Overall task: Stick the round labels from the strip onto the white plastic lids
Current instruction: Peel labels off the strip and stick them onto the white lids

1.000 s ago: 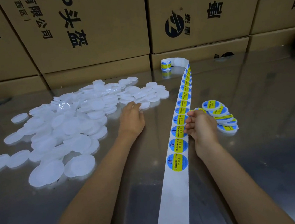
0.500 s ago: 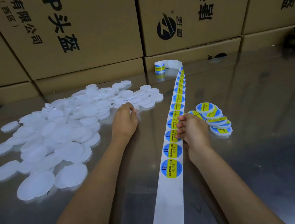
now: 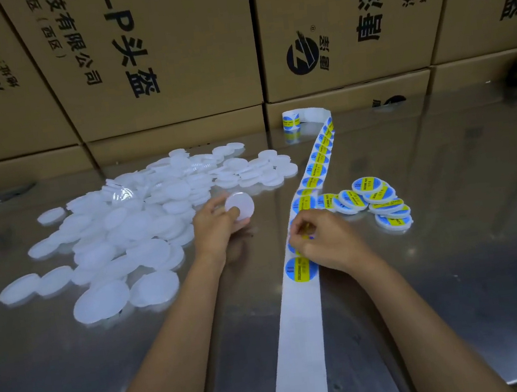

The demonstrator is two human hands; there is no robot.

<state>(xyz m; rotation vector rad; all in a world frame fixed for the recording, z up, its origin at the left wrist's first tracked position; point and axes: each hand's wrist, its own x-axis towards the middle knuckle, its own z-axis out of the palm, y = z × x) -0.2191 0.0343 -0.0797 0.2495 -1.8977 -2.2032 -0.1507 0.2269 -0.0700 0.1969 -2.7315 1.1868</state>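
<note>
**Lid in left hand, right hand picking at label strip**

Far left of the metal table (image 3: pixel 452 270): big loose heap of white plastic lids (image 3: pixel 131 223), many overlapping, a few strays at the near-left edge. Behind the heap and along the whole back: stacked cardboard boxes (image 3: pixel 154 56) w/ black Chinese print and a round logo.

Just right of the heap, left hand (image 3: pixel 214 230) holds one white lid (image 3: pixel 239 205), raised and tilted w/ its round face toward the camera. Fingers curled round its lower rim, thumb on the front face.

Centre: label strip (image 3: pixel 299 336) runs from the near table edge up to the back, where it curls into a small roll by the boxes. Near stretch of the backing is bare white; farther up sit blue-and-yellow round labels (image 3: pixel 301 270) in a row.

Right hand (image 3: pixel 323 240) rests on the strip just beyond the nearest label, fingers curled in tight, tips pinching at a label there. Can't tell if that label is lifted off the backing: hand covers it.

Right of the strip, near the right hand: small pile of labelled lids (image 3: pixel 377 201), overlapping, blue-yellow faces up.
</note>
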